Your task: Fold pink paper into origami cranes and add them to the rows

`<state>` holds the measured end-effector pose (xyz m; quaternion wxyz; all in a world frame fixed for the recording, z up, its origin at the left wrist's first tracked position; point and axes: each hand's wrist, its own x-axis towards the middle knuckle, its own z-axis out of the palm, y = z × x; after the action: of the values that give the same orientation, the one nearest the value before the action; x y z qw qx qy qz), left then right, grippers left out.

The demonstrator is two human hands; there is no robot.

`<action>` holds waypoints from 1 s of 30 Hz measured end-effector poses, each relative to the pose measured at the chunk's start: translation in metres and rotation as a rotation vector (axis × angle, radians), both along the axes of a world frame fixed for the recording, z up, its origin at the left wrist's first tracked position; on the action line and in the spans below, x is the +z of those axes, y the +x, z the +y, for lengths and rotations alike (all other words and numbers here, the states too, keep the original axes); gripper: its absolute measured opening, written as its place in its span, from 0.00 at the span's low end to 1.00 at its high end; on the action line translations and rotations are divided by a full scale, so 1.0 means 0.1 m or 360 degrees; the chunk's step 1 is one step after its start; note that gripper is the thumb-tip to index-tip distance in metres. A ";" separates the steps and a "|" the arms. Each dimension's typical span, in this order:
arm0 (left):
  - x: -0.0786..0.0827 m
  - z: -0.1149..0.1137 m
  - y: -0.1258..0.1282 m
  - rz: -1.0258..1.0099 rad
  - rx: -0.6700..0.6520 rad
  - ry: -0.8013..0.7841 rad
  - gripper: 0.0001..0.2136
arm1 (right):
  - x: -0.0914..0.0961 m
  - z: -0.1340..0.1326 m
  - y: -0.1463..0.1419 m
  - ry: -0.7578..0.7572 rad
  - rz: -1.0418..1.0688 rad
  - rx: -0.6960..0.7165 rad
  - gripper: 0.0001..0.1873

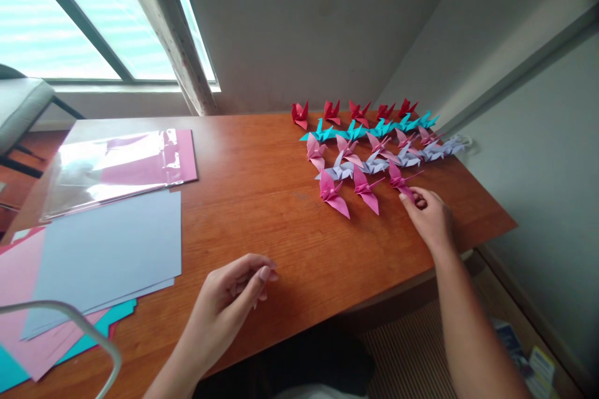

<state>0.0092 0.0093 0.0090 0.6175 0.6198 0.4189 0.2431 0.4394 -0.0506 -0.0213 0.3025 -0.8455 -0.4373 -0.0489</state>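
Note:
Rows of folded paper cranes stand at the far right of a wooden table (262, 199): red ones (358, 111) at the back, then teal (355, 131), pink (346, 149), lilac (374, 164) and, nearest, three magenta ones. My right hand (428, 217) reaches out and its fingertips pinch the wing of the rightmost magenta crane (399, 181). My left hand (229, 296) hovers over the table's near edge with its fingers curled loosely together and nothing in them.
Loose sheets of paper lie at the left: lilac (112, 255) on top, pink (19, 280) and teal (116, 318) beneath. A clear plastic sleeve (107, 168) holding pink paper lies behind them. A white chair frame (70, 318) crosses the lower left. Walls and a window border the table.

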 end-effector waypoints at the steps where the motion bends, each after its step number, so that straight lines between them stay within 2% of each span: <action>1: 0.00 0.00 0.00 0.0000 -0.0003 0.0000 0.10 | 0.00 0.00 0.00 -0.0003 -0.0001 -0.0003 0.20; 8: 0.02 0.00 0.01 0.0028 0.0000 0.0013 0.11 | 0.00 0.01 0.03 -0.0014 0.0015 0.0002 0.19; 15: 0.03 0.00 0.02 0.0013 0.0012 0.0027 0.11 | -0.02 -0.01 0.03 0.0073 0.0009 0.0014 0.22; 18: 0.02 0.00 0.01 0.0018 0.0013 0.0023 0.11 | -0.04 -0.08 0.03 0.0202 0.0019 -0.0051 0.23; 21: 0.00 0.00 0.01 0.0030 0.0004 0.0028 0.11 | -0.04 -0.17 -0.04 0.0456 0.0077 -0.0212 0.21; 23: 0.01 0.00 0.00 0.0033 0.0002 0.0029 0.12 | 0.00 -0.24 -0.21 0.0573 0.0123 -0.0266 0.18; 25: 0.02 -0.01 0.00 0.0030 0.0000 0.0023 0.12 | 0.08 -0.31 -0.51 0.0650 0.0221 -0.0193 0.15; 28: 0.07 0.00 0.04 0.0027 0.0006 0.0001 0.12 | 0.26 -0.37 -1.15 0.0626 0.0487 0.0078 0.10; 30: 0.10 0.03 0.09 0.0023 0.0029 -0.0005 0.12 | 0.36 -0.36 -1.62 0.0439 0.0645 0.0397 0.08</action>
<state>0.0180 0.0119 0.0190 0.6131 0.6168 0.4293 0.2436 0.2774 -0.0868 0.0143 0.4999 -0.7284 -0.4578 0.0999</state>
